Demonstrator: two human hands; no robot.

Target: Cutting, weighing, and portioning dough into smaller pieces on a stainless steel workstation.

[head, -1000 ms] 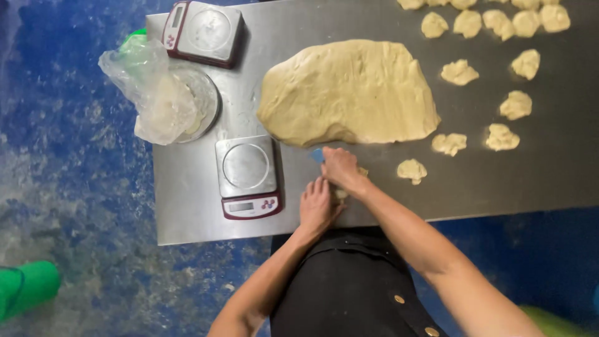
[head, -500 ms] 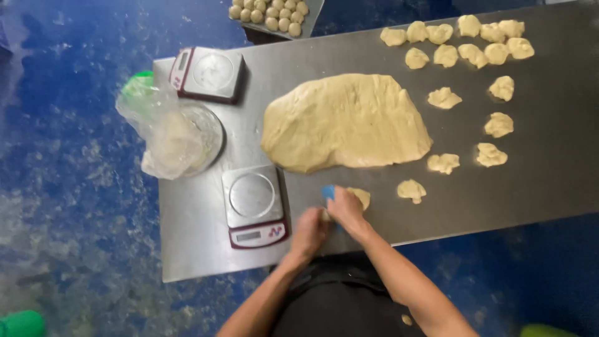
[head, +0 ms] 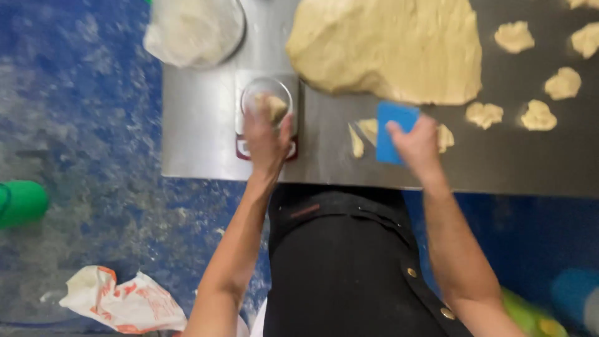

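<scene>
- Head view, looking straight down at my steel table [head: 206,143], which fills the upper part of the frame, with the blue floor [head: 81,125] down the left side.
- My left hand [head: 267,134] is just left of centre, fingers closed round a small dough piece [head: 272,106], which sits right on the round plate of the little scale [head: 267,115].
- My right hand [head: 415,145] is right of centre, gripping a blue scraper [head: 394,130] flat against the tabletop. Fingers are wrapped over its lower edge, thumb on the left.
- A couple of dough scraps [head: 364,134] lie just beside the scraper on its left, and another bit peeks out on its right.
- The big dough slab [head: 387,47] takes up the top centre, just above the scraper.
- Small cut portions [head: 540,115] are scattered at the upper right, well apart from each other.
- Top left of the table: a bowl with a plastic bag [head: 193,28] in it.
- Lower left on the floor, a crumpled white and orange bag [head: 121,302], and a green thing [head: 22,201] at the left edge, too blurry to tell what it is.
</scene>
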